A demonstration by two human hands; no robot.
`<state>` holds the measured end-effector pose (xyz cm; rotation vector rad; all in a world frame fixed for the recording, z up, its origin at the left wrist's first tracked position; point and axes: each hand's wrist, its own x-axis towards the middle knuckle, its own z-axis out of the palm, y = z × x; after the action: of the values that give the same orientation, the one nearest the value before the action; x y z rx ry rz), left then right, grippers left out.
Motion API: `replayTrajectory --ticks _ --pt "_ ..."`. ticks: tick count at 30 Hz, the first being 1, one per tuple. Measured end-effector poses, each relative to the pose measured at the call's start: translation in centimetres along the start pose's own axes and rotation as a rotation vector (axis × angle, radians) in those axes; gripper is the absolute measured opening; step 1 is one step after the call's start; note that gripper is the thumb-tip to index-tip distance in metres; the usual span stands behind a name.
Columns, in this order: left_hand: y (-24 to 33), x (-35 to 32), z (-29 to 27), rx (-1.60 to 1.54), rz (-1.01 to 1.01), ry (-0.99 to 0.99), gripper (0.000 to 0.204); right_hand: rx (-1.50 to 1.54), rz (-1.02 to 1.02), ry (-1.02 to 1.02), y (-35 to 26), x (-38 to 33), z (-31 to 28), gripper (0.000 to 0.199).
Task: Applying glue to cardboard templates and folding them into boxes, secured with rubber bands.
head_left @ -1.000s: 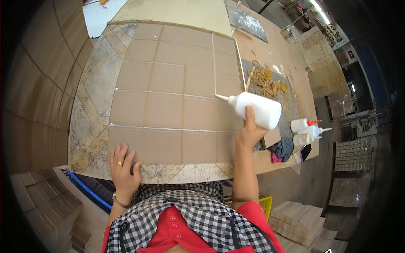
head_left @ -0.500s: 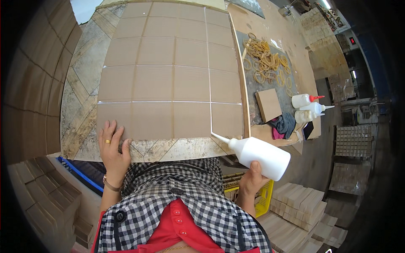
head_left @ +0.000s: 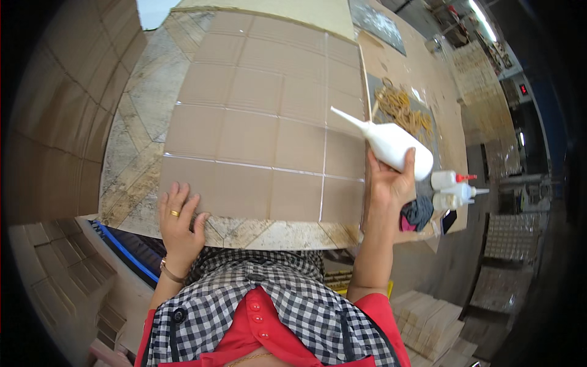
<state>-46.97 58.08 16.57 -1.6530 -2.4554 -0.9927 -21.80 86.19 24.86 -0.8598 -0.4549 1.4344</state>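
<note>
My right hand [head_left: 391, 178] grips a white squeeze bottle [head_left: 400, 147] with a long tapered nozzle. The bottle hangs tilted over the right side of a large block of brown rectangular panels [head_left: 244, 189], its tip pointing up and to the left. White lines of what looks like glue run along the seams between the panels, one of them lengthwise down the right part. On the near left corner of the panels rests my left hand [head_left: 181, 223], fingers stretched out, a ring on one finger.
Rubber bands [head_left: 400, 110] lie on a grey mat to the right. Several smaller bottles [head_left: 452, 189] and a dark cloth [head_left: 417, 214] sit near the table's right edge. Stacked panels [head_left: 67, 122] rise at the left. Wooden pieces [head_left: 422, 318] are piled low at the right.
My right hand has lifted the bottle from the near end of the lengthwise seam and carried it farther up the panels. The view has shifted slightly; my left hand stays at its corner.
</note>
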Motion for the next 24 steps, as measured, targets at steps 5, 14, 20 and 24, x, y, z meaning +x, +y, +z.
replayTrajectory --ticks 5,14,20,24 --pt "0.0 0.1 -0.2 -0.015 -0.027 -0.014 0.035 -0.015 0.043 -0.042 7.1 8.7 5.9 0.065" --pt "-0.5 -0.1 -0.1 -0.046 -0.061 -0.061 0.04 -0.125 -0.167 0.117 15.1 16.7 17.4 0.06" --pt "-0.8 -0.2 0.1 -0.015 -0.065 -0.059 0.041 -0.161 -0.366 0.07 18.1 20.1 20.2 0.071" --pt "-0.8 -0.5 0.2 -0.021 -0.084 -0.063 0.041 -0.136 -0.5 0.049 19.6 20.4 21.5 0.072"
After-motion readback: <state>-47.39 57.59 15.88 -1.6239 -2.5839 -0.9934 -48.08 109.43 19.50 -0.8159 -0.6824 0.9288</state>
